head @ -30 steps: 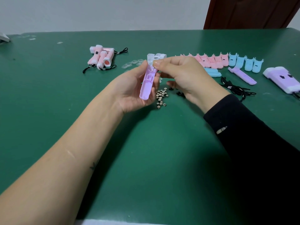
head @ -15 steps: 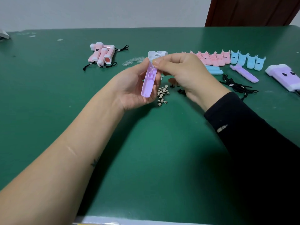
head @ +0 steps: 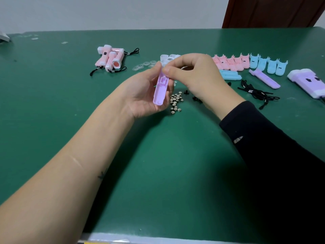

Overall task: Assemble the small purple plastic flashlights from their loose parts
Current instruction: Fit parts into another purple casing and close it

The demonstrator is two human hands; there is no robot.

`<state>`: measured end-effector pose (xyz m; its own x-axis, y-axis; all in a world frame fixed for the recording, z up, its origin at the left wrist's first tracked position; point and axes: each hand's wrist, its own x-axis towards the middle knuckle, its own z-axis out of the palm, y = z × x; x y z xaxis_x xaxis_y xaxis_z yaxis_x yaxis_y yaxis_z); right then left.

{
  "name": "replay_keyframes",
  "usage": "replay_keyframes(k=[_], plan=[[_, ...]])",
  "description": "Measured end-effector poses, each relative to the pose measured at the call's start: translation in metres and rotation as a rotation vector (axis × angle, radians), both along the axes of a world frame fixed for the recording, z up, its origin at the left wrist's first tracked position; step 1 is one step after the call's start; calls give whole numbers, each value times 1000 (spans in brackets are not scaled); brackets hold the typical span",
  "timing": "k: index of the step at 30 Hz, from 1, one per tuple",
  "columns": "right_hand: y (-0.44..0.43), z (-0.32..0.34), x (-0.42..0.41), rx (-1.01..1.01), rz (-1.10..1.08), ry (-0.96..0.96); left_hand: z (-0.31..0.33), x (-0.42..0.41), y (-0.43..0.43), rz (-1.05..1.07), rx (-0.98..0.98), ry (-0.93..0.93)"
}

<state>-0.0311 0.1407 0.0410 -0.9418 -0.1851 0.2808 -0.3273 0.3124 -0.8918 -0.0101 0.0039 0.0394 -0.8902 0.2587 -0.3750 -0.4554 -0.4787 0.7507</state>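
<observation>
- The left hand (head: 140, 93) grips the purple flashlight shell (head: 159, 90) in curled fingers, above the table's (head: 52, 103) middle.
- The right hand (head: 195, 74) pinches the purple flashlight shell's top end with thumb and forefinger.

**Checker:** Report any change of position.

**Operator:** My right hand (head: 198, 76) has slid its pinch slightly lower on the purple shell (head: 159, 90). My left hand (head: 144, 95) now holds the shell marginally more upright.
</observation>
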Motion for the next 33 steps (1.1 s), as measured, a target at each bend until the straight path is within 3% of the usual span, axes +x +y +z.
replay_keyframes(k=[6,13,18,26,33], plan=[[-4,1,1,72,-63,112,1,-1,0,-11,-31,69],[4,2,0,28,-10,78,3,1,-8,-120,-62,214],[5,1,-2,-149,38,-92,0,1,-5,-115,-192,319],[11,2,-8,-411,135,-523,-3,1,-3,-105,-357,386],[11,2,-9,-524,184,-677,-2,-2,-6,-38,-362,399]])
